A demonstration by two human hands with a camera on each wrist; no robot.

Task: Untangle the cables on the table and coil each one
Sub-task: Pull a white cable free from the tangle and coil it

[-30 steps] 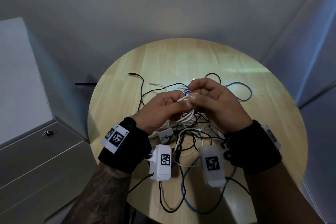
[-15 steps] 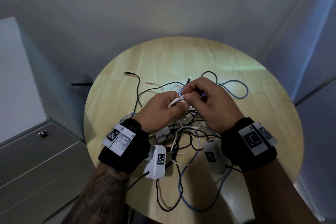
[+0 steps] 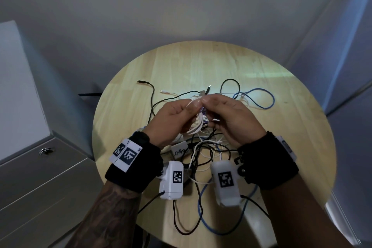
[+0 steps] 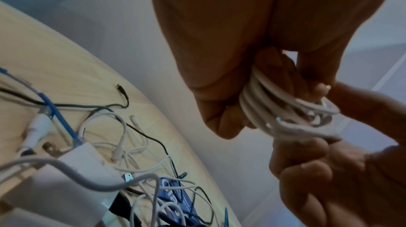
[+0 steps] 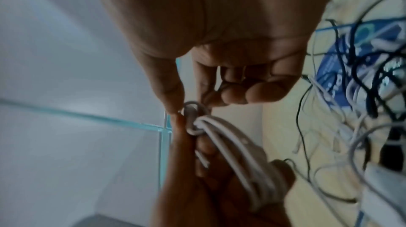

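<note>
Above counter (image 3: 231, 62), I am holding both hands raised, close together. Left hand (image 3: 173, 119) gripping white cable coil (image 4: 259, 102), several loops bunched in curled fingers. Right hand (image 3: 227, 119) pinching wrapped end of same coil (image 5: 193, 119) between thumb and forefinger, other fingers curled. Under my hands, tangle lying on counter: blue cable (image 3: 261, 98), black cable (image 3: 153, 94), thin white cables (image 3: 203, 155), white charger (image 4: 72, 170).

Dim, bluish light throughout; both wrist views are soft and blurred, the head view bowed at its edges.
</note>
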